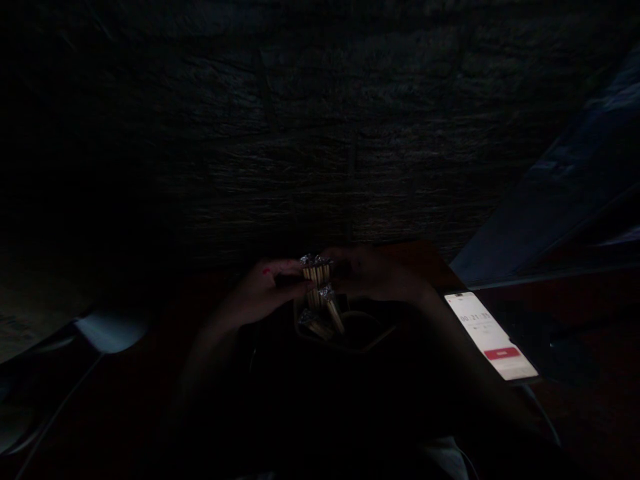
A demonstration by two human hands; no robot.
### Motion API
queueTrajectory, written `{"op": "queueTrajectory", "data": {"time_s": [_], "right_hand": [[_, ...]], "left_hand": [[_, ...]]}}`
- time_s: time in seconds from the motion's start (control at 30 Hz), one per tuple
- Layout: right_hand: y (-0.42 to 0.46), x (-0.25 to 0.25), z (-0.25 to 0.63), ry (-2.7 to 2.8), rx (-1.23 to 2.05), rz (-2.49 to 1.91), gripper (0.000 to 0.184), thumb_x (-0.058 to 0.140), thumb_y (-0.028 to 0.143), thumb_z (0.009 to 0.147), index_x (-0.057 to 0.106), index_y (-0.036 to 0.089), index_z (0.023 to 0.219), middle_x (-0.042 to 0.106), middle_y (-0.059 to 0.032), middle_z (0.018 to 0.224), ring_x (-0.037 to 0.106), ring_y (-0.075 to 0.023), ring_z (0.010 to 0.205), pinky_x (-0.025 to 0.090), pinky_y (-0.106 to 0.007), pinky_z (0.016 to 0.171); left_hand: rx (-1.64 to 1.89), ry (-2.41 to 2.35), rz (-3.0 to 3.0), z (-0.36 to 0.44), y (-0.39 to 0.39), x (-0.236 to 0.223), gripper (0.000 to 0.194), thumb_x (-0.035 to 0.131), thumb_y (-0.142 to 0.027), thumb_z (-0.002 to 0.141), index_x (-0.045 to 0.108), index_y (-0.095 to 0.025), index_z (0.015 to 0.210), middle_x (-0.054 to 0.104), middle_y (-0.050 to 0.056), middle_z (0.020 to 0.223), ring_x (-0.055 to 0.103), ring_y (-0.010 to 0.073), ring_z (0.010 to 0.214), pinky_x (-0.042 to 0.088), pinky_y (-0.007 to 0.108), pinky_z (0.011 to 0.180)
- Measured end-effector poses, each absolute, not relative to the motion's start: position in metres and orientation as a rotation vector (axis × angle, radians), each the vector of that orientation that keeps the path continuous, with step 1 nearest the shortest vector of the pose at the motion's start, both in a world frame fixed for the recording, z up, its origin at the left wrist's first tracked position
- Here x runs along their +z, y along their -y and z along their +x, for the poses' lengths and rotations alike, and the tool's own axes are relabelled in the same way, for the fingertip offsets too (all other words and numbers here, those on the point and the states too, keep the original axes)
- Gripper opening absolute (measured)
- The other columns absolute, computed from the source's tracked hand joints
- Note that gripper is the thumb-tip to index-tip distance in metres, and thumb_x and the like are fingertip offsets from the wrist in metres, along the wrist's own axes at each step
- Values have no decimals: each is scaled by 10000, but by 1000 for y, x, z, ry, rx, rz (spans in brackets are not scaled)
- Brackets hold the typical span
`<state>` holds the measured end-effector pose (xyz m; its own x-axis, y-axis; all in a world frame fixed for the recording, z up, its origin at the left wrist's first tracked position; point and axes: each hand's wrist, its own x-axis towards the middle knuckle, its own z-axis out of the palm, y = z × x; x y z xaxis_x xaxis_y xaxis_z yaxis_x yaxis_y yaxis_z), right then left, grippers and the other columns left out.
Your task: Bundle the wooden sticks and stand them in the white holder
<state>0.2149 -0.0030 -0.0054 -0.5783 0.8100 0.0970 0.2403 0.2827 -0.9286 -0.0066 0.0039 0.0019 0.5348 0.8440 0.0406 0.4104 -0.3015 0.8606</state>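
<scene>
The picture is very dark. Both my hands meet around a bundle of thin pale sticks [317, 273] with a shiny, foil-like wrap at the top. My left hand [260, 290] grips it from the left, its thumb and fingers closed in. From the right, my right hand [363, 270] closes on the same bundle, its fingertips partly lost in shadow. Just below, an open container [369, 348] shows only as a faint rim. Inside it lean more foil-tipped stick bundles [336, 315]. What kind of sticks they are, I cannot tell.
A lit phone [493, 337] with a running timer lies to the right, a cable below it. Behind my hands is a brown wooden surface [413, 257]. A rough dark wall [310, 153] stands beyond, and a pale slanted post [530, 180] rises at the right.
</scene>
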Motion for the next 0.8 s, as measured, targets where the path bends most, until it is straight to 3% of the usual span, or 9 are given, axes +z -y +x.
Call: {"op": "queueTrajectory", "data": {"time_s": [0.57, 0.8], "right_hand": [[3, -5, 215, 2000, 1235, -980, 303, 638, 264, 803, 597, 162, 1085, 678, -54, 965, 638, -183, 854, 497, -293, 711], [2, -8, 214, 2032, 1184, -991, 289, 641, 309, 811, 610, 174, 1064, 675, -37, 917, 628, -162, 802, 482, -272, 678]], "left_hand": [[661, -1069, 1957, -6, -2, 2, 175, 638, -264, 825, 725, -186, 955, 760, 28, 922, 688, 186, 936, 520, 321, 909], [670, -1066, 1995, -7, -4, -1, 214, 637, -304, 831, 727, -195, 991, 755, 39, 992, 687, 192, 941, 529, 327, 897]]}}
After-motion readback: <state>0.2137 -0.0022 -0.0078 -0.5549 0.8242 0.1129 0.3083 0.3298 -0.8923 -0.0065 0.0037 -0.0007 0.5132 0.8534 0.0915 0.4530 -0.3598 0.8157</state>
